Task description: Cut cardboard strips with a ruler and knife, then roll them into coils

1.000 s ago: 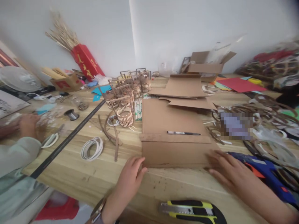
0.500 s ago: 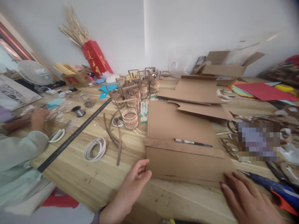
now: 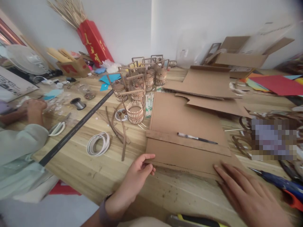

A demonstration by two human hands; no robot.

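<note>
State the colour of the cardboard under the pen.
The cardboard is brown, best seen in the head view.

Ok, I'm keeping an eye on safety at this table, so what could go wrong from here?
The blue glue gun lies close to the right hand, which might brush its nozzle; whether it's hot, I can't tell.
The pen lies on the cardboard sheet and could roll off if that tilts.
The black-and-yellow cutter near the person could be knocked; its blade isn't clear.
</note>
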